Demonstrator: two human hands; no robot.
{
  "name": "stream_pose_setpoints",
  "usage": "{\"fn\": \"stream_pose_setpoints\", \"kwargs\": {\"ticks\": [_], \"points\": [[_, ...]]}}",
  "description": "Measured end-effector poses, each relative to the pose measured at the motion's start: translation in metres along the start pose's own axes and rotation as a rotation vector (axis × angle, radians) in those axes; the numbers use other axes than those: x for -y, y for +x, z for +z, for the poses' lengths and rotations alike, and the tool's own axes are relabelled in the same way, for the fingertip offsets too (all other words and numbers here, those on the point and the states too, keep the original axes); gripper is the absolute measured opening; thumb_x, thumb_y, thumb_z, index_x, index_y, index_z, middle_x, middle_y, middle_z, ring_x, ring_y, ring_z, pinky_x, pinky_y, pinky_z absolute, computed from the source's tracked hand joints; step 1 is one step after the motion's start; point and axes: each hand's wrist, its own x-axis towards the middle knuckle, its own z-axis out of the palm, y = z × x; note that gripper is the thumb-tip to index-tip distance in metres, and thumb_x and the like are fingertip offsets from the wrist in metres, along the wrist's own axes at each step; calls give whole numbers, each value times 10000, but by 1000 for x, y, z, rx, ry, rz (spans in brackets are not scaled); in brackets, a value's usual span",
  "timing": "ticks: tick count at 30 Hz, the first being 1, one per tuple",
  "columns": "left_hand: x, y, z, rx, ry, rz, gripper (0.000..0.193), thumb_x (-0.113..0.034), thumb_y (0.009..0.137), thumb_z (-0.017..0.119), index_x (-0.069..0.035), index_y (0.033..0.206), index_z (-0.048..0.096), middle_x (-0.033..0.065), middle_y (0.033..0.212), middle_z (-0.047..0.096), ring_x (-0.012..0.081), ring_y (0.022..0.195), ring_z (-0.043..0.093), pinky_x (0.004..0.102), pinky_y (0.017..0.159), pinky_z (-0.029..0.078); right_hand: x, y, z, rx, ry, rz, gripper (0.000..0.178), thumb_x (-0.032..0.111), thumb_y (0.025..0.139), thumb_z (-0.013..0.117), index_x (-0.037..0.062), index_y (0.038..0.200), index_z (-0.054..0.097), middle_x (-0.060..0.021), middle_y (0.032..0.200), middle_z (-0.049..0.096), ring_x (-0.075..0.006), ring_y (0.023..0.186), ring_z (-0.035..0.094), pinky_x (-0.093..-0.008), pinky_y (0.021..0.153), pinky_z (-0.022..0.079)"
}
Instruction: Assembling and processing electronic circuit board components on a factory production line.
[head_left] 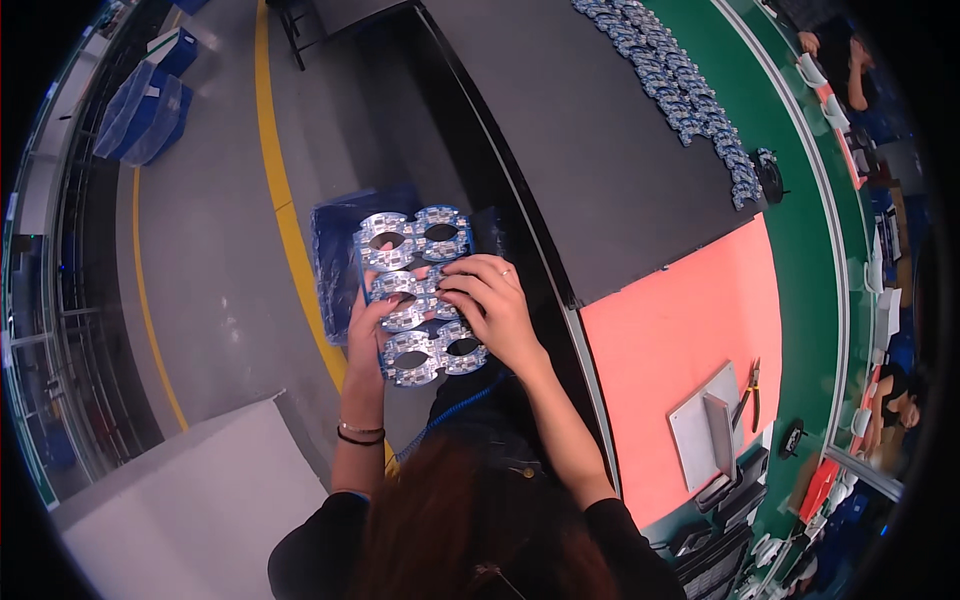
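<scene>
The circuit-board panel (425, 310) is left of the dark surface (560, 150), its long axis pointing away from the person. The left hand (368, 335) has its grip closed at the left edge — the right hand (492, 308) touches the middle right with bent fingers; whether they pinch, I cannot tell.

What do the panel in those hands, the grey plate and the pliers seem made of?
Panel: probably circuit-board laminate, given its blue edges and shiny components.
Plate: likely metal, from its even, dull grey.
Pliers: apparently metal at the tip; yellow-and-black handles suggest plastic or rubber.
</scene>
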Motion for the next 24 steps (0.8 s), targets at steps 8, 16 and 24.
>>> {"fn": "stream_pose_setpoints", "kwargs": {"ticks": [8, 16, 24], "points": [[7, 18, 13, 53, 72, -54, 627, -43, 932, 396, -91, 1543, 266, 269, 1370, 542, 315, 1161, 633, 411, 933, 576, -8, 5, -3, -5, -187, -52, 136, 39, 800, 714, 75, 930, 691, -51, 1037, 653, -276, 1040, 600, -412, 933, 442], [22, 27, 9, 60, 15, -100, 475, -303, 1099, 312, -120, 1537, 293, 208, 1377, 552, 300, 1171, 625, 435, 933, 571, -15, 5, -3, -120, 64, 112, 82, -12, 834, 669, 35, 894, 637, -76, 949, 693, -288, 1011, 638, -400, 950, 441], [25, 30, 16, 34, -131, -136, 484, -362, 1110, 269, -80, 1483, 395, 120, 1256, 617, 139, 969, 617, 311, 908, 528, -3, 2, -6, 34, -122, -30, 148, 112, 802, 751, 93, 936, 692, -46, 1118, 655, -275, 1084, 599, -421, 968, 424]]}}
